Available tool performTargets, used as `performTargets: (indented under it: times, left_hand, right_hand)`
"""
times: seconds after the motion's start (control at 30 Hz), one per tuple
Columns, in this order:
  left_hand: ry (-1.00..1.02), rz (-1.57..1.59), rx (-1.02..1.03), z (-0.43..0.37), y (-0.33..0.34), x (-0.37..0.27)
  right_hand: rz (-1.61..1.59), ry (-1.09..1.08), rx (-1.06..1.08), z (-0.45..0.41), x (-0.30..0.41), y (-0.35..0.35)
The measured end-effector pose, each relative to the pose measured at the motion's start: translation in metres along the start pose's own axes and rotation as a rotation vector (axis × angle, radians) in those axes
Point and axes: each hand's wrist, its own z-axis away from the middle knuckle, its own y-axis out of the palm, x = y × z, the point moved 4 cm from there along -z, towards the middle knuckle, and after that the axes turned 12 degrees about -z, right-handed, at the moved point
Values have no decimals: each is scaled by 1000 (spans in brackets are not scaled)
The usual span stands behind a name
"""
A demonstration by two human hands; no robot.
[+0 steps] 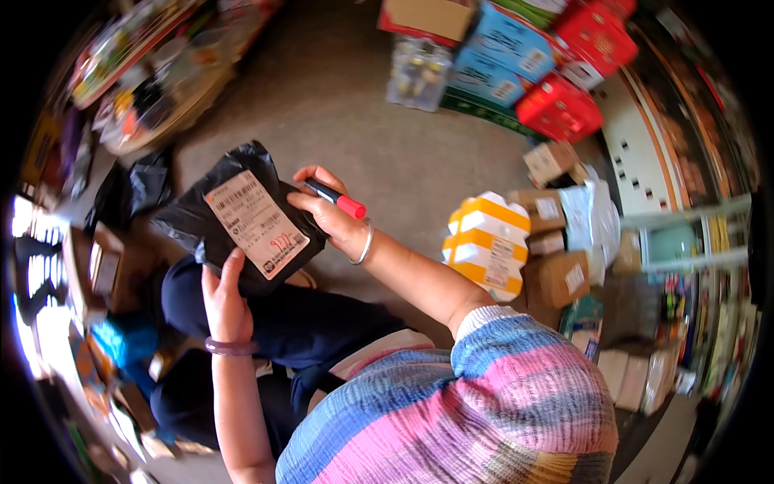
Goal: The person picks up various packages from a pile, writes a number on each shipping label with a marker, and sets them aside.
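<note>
A black plastic mailer parcel (pixel 225 163) is held over my knees between my two hands. On its upper face sits a white shipping label (pixel 257 224) with printed codes and red handwriting. My left hand (pixel 228 299) grips the near edge, thumb on top beside the label. At the right end, my right hand (pixel 329 212) holds the parcel and also a black marker pen with a red end (pixel 335 198), which lies across its fingers. The fingers under the parcel are hidden.
A yellow-and-white wrapped parcel (pixel 487 245) stands on the floor to the right, beside several cardboard boxes (pixel 559 278) and a white plastic bag (pixel 592 212). Blue cartons (pixel 502 54) and red boxes (pixel 559 109) are stacked ahead. Black bags (pixel 148 181) lie at the left.
</note>
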Motion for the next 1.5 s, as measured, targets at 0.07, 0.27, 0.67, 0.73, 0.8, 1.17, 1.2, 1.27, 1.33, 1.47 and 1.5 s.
performTargets:
  times: [0.07, 0.27, 0.67, 0.73, 0.8, 1.17, 1.2, 1.27, 1.33, 1.47, 1.5]
  left_hand:
    - [-116, -29, 127, -7, 38, 29]
    - [-19, -312, 753, 22, 202, 18]
    - [1053, -650, 92, 18, 73, -64]
    - [974, -602, -190, -2, 9, -71]
    - [918, -578, -485, -31, -50, -55]
    - [-741, 402, -1051, -83, -335, 272]
    - [-750, 408, -1074, -80, -354, 281]
    - [-754, 485, -1101, -94, -380, 296]
    - [-734, 518, -1167, -106, -403, 302]
    - [-685, 653, -1297, -118, -442, 315]
    - [-685, 734, -1310, -124, -441, 314]
  right_hand:
    - [17, -86, -106, 12, 17, -56]
    - [363, -337, -564, 88, 147, -221]
    - [491, -407, -701, 76, 177, -282]
    - [341, -408, -528, 21, 141, -200]
    - [260, -401, -326, -20, 113, -99]
    - [454, -314, 454, -71, -41, 216]
    - [402, -280, 496, -74, -46, 217]
    - [405, -285, 494, -84, -32, 201]
    - [271, -78, 502, -96, -28, 189]
    - [486, -203, 286, -100, -33, 199]
    - [496, -209, 279, -102, -33, 199]
